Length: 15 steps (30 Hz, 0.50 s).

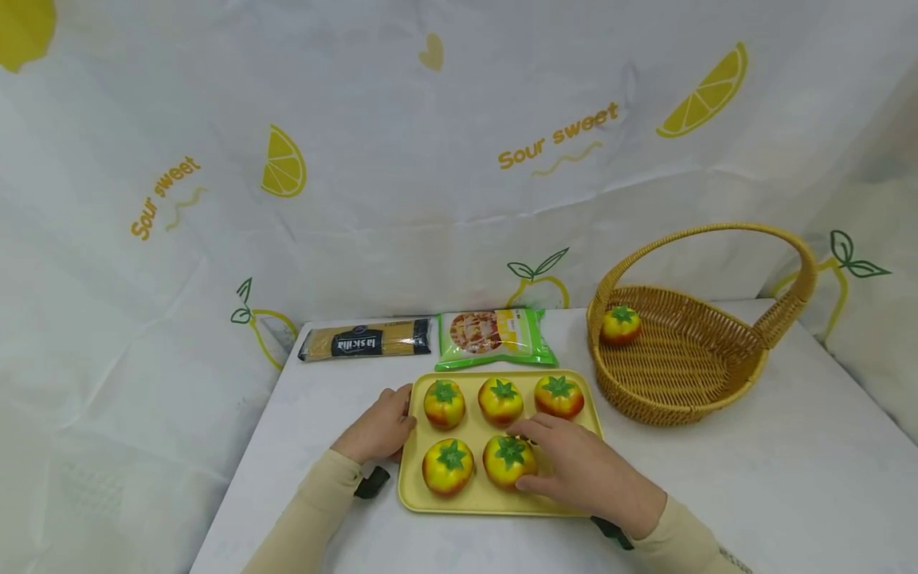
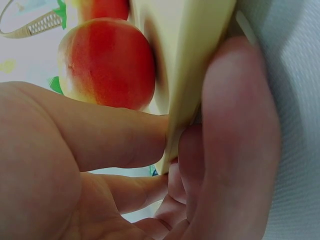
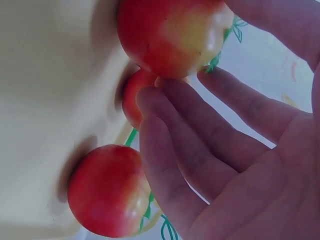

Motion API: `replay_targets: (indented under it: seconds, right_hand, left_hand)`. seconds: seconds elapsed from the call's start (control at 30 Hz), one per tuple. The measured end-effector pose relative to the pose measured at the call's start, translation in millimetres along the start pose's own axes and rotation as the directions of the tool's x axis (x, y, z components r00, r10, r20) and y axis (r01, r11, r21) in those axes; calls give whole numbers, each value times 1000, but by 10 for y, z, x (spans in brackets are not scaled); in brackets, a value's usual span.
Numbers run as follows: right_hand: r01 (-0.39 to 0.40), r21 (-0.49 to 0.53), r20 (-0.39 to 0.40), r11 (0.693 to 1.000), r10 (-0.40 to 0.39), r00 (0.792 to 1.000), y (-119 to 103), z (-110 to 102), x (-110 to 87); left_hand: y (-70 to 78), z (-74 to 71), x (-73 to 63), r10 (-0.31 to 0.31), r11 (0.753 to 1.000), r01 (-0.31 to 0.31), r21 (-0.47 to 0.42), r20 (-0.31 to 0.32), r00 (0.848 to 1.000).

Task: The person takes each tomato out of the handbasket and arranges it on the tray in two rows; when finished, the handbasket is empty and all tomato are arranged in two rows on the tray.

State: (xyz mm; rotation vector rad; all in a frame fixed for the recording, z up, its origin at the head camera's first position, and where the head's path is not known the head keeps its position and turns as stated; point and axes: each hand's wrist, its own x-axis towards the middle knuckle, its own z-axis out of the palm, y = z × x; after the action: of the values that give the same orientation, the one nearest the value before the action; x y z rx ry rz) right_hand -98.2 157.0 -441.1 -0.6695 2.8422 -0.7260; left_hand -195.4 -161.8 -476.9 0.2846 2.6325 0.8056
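A yellow tray (image 1: 473, 504) carries several yellow-and-red tomatoes with green star-shaped tops. My left hand (image 1: 380, 424) grips the tray's left rim, the thumb at its edge and fingers curled beneath, as the left wrist view shows. Around the front middle tomato (image 1: 508, 461) is my right hand (image 1: 584, 466), fingers on its far side and thumb on its near right side. In the right wrist view the fingers (image 3: 200, 120) are spread and only slightly bent beside that tomato (image 3: 170, 35); firm contact is not plain. Another tomato (image 1: 559, 397) stands at the tray's back right corner.
A wicker basket (image 1: 674, 413) with a tall handle stands at the right, holding one tomato (image 1: 620, 325). Behind the tray lie a pack of spaghetti (image 1: 366, 340) and a green-edged food bag (image 1: 496, 338). A printed white cloth hangs behind the white table (image 1: 760, 478).
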Motion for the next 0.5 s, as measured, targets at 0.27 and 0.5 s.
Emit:
replay_targets:
  seconds: [0.27,0.5]
  right_hand:
    - [-16,-4,-79,1000,16,997,179,-371,-56]
    - [-127,-91,-203,988,107,973,655,-1096,-106]
  left_hand:
    - [-22,-4,5,-3,1000,4,29,-13,1000]
    - [-11,-9,-7,2,1000,-2,9,-4,1000]
